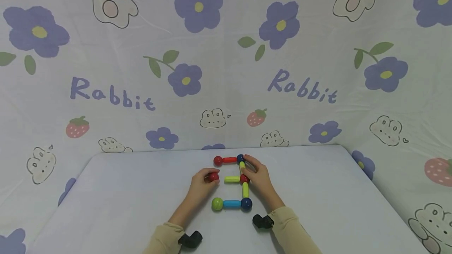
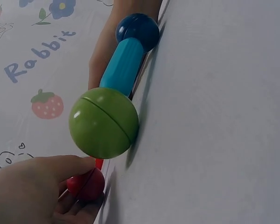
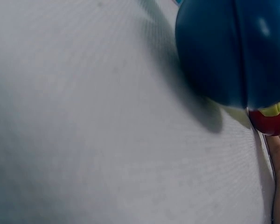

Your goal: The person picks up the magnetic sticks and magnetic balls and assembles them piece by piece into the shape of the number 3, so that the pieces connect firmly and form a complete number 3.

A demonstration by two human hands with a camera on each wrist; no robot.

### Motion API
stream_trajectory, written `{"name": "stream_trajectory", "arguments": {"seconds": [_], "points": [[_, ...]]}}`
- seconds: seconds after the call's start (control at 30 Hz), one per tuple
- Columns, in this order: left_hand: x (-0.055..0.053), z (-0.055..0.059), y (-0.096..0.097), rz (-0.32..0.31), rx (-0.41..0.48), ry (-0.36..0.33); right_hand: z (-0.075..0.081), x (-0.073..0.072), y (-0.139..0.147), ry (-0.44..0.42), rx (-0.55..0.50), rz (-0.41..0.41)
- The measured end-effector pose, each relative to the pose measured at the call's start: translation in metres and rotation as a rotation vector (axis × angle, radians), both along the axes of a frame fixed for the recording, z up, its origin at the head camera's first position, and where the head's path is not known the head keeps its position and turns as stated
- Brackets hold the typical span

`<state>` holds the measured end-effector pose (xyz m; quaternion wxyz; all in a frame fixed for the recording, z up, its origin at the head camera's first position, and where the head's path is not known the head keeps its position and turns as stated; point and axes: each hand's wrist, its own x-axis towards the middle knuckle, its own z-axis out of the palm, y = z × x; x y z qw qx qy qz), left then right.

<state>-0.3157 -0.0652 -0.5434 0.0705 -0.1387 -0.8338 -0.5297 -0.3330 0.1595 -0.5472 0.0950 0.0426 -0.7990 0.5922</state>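
Observation:
A flat figure of magnetic sticks and balls lies on the white table. My left hand pinches a loose red ball between thumb and fingers, a short gap left of the middle yellow-green stick. My right hand holds the figure's right side, fingers at the far dark blue ball and thumb near the red joint ball. A red stick joins another red ball at the far end. Nearest me, a blue stick links a green ball and a dark blue ball.
The white tabletop surrounds the figure. Behind it hangs a cloth printed with flowers and rabbits. Each wrist carries a black camera mount.

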Motion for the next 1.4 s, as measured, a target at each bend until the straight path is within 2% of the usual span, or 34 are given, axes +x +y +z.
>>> {"name": "stream_trajectory", "arguments": {"seconds": [0.2, 0.33, 0.6, 0.73, 1.13, 1.4], "points": [[-0.001, -0.003, 0.006, -0.024, -0.043, 0.008, -0.001, 0.0, 0.0, 0.005, 0.018, -0.004], [-0.001, -0.003, 0.009, -0.043, -0.039, -0.014, 0.0, 0.001, 0.0, 0.003, 0.019, -0.003], [0.0, 0.0, 0.012, -0.068, -0.07, -0.045, 0.026, 0.017, -0.004, -0.017, -0.017, 0.04], [0.001, 0.001, 0.013, -0.067, -0.08, -0.046, 0.031, 0.021, -0.005, -0.022, -0.007, 0.043], [0.003, 0.003, 0.011, -0.061, -0.076, -0.052, 0.029, 0.019, -0.006, -0.015, -0.025, 0.06], [0.003, -0.001, 0.008, -0.049, -0.063, -0.05, 0.025, 0.017, -0.008, -0.013, -0.033, 0.069]]}}
